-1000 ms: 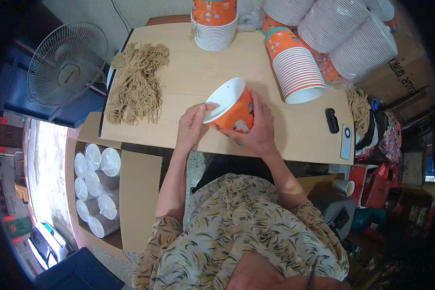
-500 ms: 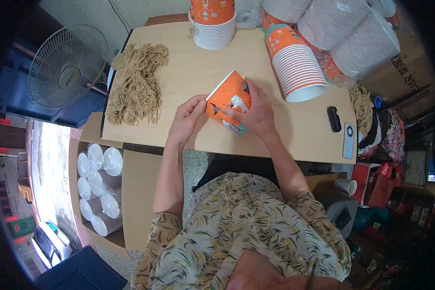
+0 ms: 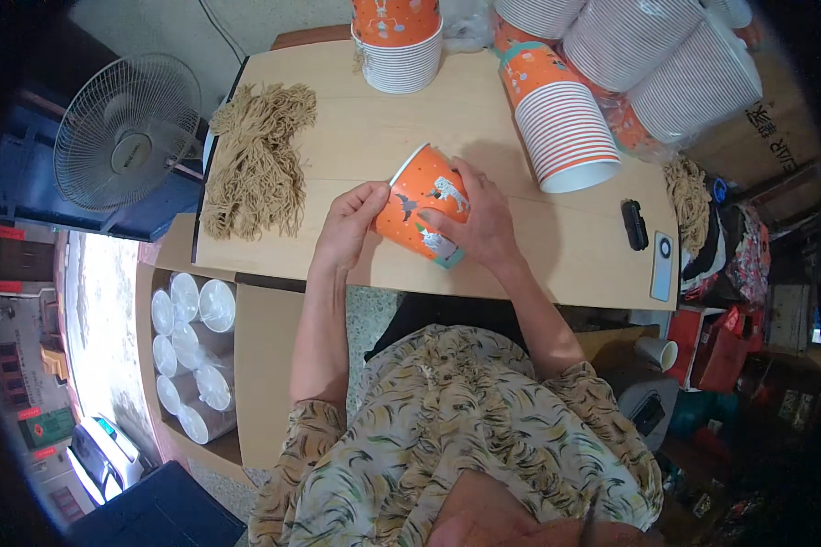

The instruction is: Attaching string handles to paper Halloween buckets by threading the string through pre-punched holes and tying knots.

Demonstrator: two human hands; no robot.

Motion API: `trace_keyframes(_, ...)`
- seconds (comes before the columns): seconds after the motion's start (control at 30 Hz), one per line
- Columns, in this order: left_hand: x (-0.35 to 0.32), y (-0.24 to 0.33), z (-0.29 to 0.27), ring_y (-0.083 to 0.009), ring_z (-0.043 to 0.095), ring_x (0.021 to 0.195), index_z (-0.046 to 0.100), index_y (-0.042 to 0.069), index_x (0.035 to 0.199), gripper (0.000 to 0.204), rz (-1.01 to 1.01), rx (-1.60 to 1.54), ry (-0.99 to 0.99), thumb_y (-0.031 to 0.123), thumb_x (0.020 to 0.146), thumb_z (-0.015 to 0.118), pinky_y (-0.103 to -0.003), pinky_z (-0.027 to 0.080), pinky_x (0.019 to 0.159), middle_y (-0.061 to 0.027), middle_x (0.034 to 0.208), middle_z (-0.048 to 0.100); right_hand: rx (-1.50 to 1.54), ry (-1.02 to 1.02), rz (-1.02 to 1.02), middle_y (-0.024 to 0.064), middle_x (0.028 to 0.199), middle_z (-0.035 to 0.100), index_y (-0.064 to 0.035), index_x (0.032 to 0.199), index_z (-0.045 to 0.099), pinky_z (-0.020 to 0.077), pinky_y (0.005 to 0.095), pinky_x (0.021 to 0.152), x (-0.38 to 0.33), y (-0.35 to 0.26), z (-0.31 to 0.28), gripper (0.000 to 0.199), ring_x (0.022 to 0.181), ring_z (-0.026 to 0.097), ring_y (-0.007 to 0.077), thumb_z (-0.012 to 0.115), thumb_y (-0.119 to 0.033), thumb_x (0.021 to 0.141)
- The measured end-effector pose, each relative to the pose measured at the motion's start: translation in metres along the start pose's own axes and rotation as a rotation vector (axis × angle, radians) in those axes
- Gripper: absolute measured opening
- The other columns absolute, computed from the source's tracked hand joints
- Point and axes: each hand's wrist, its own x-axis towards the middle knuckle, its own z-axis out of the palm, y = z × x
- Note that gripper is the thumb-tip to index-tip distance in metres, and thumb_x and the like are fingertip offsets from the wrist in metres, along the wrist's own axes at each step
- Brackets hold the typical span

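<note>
An orange paper bucket [image 3: 420, 208] with dark bat and pale figure prints is held tilted above the table's near edge. My left hand [image 3: 348, 223] pinches its white rim between thumb and fingers at the left. Around the bucket's right side wraps my right hand [image 3: 485, 219], the thumb lying across the front print and the fingers behind the wall. The inside of the bucket faces away from view. Beyond it, a nested stack of orange buckets [image 3: 566, 118] lies on its side, and another stack [image 3: 400, 64] stands upright at the far edge.
Tan twisted cords [image 3: 257, 164] lie in a bundle on the table [image 3: 356, 128] at left. Wrapped bucket stacks [image 3: 693, 96] pile up far right. A black object [image 3: 635, 225] and a pale flat device [image 3: 662, 267] rest near the right edge. A carton [image 3: 278, 365] holds wrapped white-ended rolls; a fan [image 3: 129, 137] stands left.
The bucket has shifted slightly left and toward me and has turned, showing more of its printed side. Both hands keep their hold on it.
</note>
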Motion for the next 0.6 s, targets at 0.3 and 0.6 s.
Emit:
trace_keyframes(0.3,-0.001,0.003,0.000,-0.0044,0.061,0.081,0.069,0.003,0.113,0.029,-0.037,0.002,-0.044,0.027,0.102,0.059,-0.021,0.048,0.073,0.0012,0.095,0.070,0.026,0.085,-0.364,0.0124,0.143,0.048,-0.0095,0.125,0.056,0.0320,0.0490,0.109,0.004,-0.004,0.010,0.054,0.132,0.046,0.0326,0.077,-0.027,0.078)
trace_keyframes(0.6,-0.006,0.007,0.013,-0.0055,0.062,0.086,0.068,0.001,0.116,0.032,-0.057,-0.052,-0.074,0.028,0.104,0.057,-0.023,0.049,0.077,-0.0004,0.098,0.071,0.069,-0.003,-0.348,0.0118,0.143,0.048,-0.0130,0.120,0.060,0.0320,0.0487,0.109,0.005,-0.008,0.003,0.045,0.132,0.046,0.0324,0.075,-0.021,0.078)
